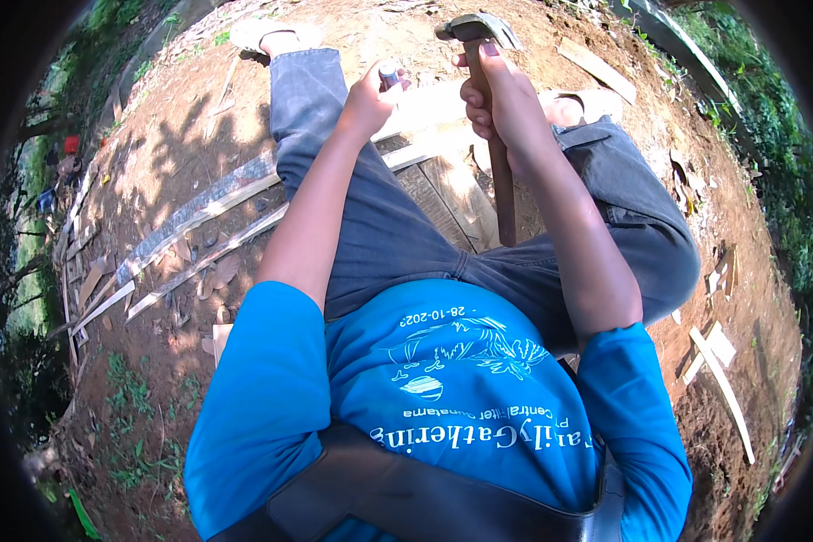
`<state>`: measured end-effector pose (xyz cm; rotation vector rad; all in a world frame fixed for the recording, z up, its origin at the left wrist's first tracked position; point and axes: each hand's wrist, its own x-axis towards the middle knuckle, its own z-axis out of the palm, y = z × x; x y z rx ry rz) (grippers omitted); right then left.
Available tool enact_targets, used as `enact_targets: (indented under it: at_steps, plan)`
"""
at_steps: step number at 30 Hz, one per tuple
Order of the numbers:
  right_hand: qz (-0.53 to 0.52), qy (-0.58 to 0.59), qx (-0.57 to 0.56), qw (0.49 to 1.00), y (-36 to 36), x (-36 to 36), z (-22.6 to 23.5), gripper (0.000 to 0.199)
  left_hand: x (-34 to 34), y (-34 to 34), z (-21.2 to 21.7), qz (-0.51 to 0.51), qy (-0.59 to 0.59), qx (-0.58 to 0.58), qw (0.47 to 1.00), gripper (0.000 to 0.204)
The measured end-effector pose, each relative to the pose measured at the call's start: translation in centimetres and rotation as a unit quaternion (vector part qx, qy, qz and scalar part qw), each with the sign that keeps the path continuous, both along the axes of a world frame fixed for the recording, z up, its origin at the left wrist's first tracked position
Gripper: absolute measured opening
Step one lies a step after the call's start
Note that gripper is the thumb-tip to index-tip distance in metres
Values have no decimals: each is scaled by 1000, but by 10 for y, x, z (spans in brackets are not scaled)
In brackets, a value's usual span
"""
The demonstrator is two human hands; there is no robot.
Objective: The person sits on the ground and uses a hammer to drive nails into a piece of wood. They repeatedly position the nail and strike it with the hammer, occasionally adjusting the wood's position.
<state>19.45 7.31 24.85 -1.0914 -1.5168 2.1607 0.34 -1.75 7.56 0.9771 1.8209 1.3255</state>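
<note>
My right hand (508, 107) is wrapped round the wooden handle of a claw hammer (505, 203). The hammer stands raised, its metal head above my fist and the handle's end hanging between my legs. My left hand (369, 101) is closed on a short dark cylinder with a pale round end (389, 76); its lower part is hidden by my fingers. Beneath and between the hands lies a sunlit pale wooden piece (438, 101). Closer to me, between my thighs, is a wider wooden board (438, 203).
Long wood strips (212, 206) lie on the brown soil to the left, and a flat plank (596, 69) lies at the far right. A thin curved strip (724, 397) rests by my right side. My legs are spread around the boards; greenery (772, 154) borders the ground.
</note>
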Motion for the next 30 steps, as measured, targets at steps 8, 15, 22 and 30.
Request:
enact_targets:
  at_steps: [8, 15, 22, 30]
  plan:
    - [-23, 14, -1, 1000, 0, 1, 0, 43, 20, -3, 10, 10, 57, -37, 998, 21]
    - [-16, 17, -3, 1000, -2, 2, -4, 44, 22, -5, 2, 25, 82, -11, 996, 22]
    - [14, -12, -8, 1000, -6, 0, -12, 47, 25, -12, -13, 51, 138, -12, 989, 19]
    - [56, -101, 93, 989, -25, -3, -53, 47, 26, -14, -15, 44, 124, 12, 991, 25]
